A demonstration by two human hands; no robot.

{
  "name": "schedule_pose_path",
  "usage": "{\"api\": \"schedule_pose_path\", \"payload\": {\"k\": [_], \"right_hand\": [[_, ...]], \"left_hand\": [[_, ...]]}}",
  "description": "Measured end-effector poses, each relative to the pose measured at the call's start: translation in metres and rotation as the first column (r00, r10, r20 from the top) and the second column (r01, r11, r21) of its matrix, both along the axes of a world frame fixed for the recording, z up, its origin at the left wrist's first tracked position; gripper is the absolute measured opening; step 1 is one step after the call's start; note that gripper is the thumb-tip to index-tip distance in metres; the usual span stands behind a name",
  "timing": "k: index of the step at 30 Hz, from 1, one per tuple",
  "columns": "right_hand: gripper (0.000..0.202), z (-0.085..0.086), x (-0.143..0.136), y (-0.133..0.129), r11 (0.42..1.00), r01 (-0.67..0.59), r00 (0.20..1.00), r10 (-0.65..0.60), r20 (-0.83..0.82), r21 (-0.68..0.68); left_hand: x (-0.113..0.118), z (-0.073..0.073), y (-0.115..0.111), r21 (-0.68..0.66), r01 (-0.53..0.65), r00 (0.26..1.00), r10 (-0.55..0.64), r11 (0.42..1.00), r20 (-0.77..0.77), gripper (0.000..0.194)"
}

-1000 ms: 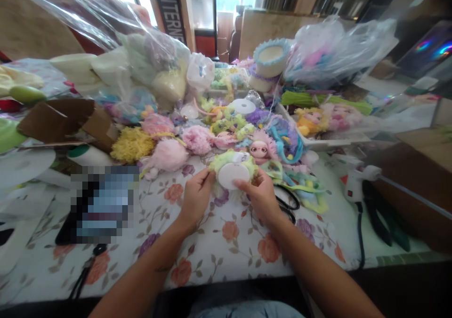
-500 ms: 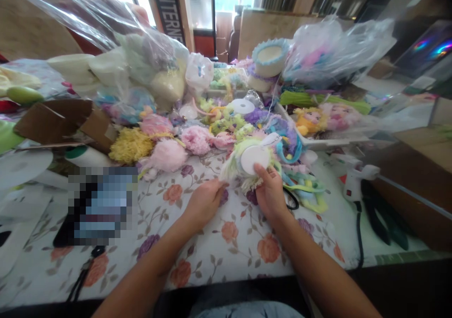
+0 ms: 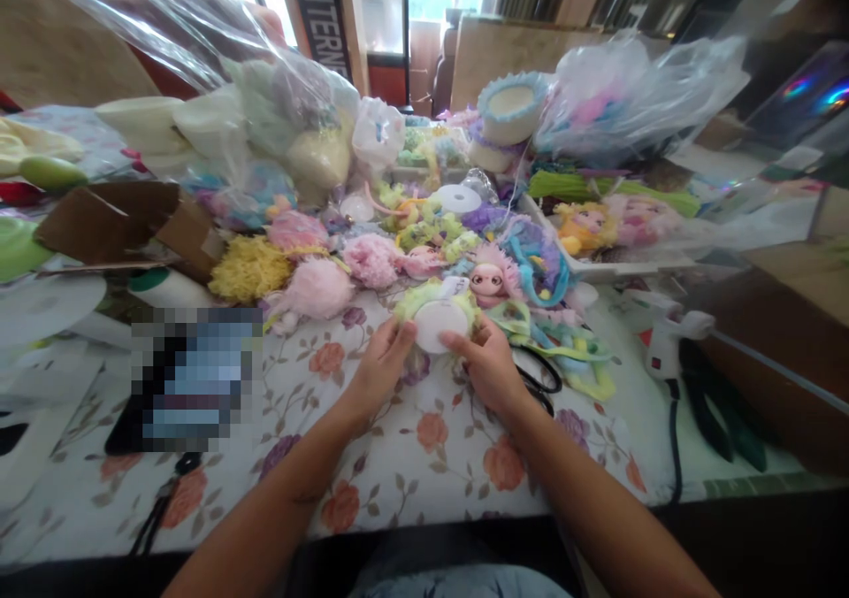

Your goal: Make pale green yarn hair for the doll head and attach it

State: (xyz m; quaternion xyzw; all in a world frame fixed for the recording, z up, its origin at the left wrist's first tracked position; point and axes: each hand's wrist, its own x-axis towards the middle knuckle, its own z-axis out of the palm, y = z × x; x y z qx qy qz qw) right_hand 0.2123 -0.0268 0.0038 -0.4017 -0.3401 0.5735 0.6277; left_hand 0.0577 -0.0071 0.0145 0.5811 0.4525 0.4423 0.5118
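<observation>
Left hand (image 3: 378, 364) and right hand (image 3: 487, 364): fingers curled closed on opposite sides of the fluffy green-yellow ring with white disc centre (image 3: 434, 319), held just above the floral tablecloth (image 3: 398, 456). Directly behind it, a pink-haired doll head (image 3: 487, 279) among pompoms. Black scissors (image 3: 540, 386) lie beside the right hand. White glue gun (image 3: 667, 341) well to the right.

A pixelated block (image 3: 195, 377) hides whatever lies on the flowered tablecloth (image 3: 411, 465) at left. The left hand (image 3: 378, 370) and right hand (image 3: 489, 368) cover the lower edge of the fringed white disc (image 3: 434, 322). Both forearms run out of the bottom edge.
</observation>
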Motion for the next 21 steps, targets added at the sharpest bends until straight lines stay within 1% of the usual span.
{"api": "schedule_pose_path", "payload": {"k": [4, 6, 8, 10, 12, 13, 15, 16, 17, 18, 19, 20, 21], "right_hand": [[0.038, 0.001, 0.001, 0.001, 1.000, 0.007, 0.999, -0.008, -0.036, -0.015], [0.036, 0.002, 0.002, 0.002, 1.000, 0.016, 0.999, -0.016, -0.037, -0.010], [0.034, 0.004, 0.003, 0.002, 0.999, 0.039, 0.999, -0.039, -0.024, 0.000], [0.032, 0.004, 0.004, 0.003, 0.998, 0.066, 0.998, -0.066, -0.018, 0.001], [0.031, 0.005, 0.006, 0.004, 0.995, 0.097, 0.995, -0.097, -0.032, -0.003], [0.032, 0.005, 0.006, 0.004, 0.993, 0.115, 0.992, -0.115, -0.044, -0.004], [0.033, 0.006, 0.008, 0.006, 0.989, 0.151, 0.986, -0.151, -0.068, -0.010], [0.034, 0.007, 0.009, 0.006, 0.987, 0.163, 0.983, -0.164, -0.079, -0.015], [0.034, 0.008, 0.010, 0.007, 0.986, 0.168, 0.981, -0.169, -0.091, -0.020], [0.033, 0.009, 0.011, 0.007, 0.986, 0.165, 0.980, -0.167, -0.105, -0.024], [0.032, 0.010, 0.012, 0.007, 0.987, 0.156, 0.980, -0.159, -0.122, -0.029], [0.032, 0.012, 0.012, 0.007, 0.989, 0.143, 0.979, -0.147, -0.139, -0.034], [0.031, 0.013, 0.012, 0.007, 0.991, 0.126, 0.980, -0.131, -0.153, -0.040]], "left_hand": [[-0.003, -0.002, 0.004, -0.119, 0.038, 0.998, -0.032, 0.992, 0.053, 0.038], [-0.006, -0.001, 0.006, -0.132, 0.066, 0.997, -0.061, 0.989, 0.039, 0.035], [-0.007, -0.002, 0.007, -0.087, 0.070, 0.996, -0.074, 0.994, -0.046, 0.032], [-0.007, -0.002, 0.006, 0.006, 0.084, 0.980, -0.081, 0.996, -0.183, 0.030], [-0.006, -0.002, 0.005, 0.071, 0.136, 0.949, -0.110, 0.988, -0.297, 0.031], [-0.006, -0.002, 0.004, 0.074, 0.173, 0.934, -0.140, 0.982, -0.328, 0.033], [-0.008, 0.002, 0.003, 0.022, 0.261, 0.907, -0.237, 0.965, -0.349, 0.037], [-0.010, 0.006, 0.003, -0.030, 0.326, 0.884, -0.316, 0.945, -0.345, 0.036], [-0.014, 0.010, 0.004, -0.090, 0.405, 0.849, -0.411, 0.910, -0.333, 0.034], [-0.018, 0.014, 0.005, -0.149, 0.490, 0.801, -0.511, 0.859, -0.310, 0.031], [-0.023, 0.017, 0.007, -0.207, 0.569, 0.745, -0.606, 0.796, -0.279, 0.028], [-0.028, 0.020, 0.009, -0.247, 0.614, 0.710, -0.662, 0.749, -0.242, 0.027], [-0.033, 0.022, 0.012, -0.265, 0.619, 0.714, -0.670, 0.740, -0.203, 0.026]]}}
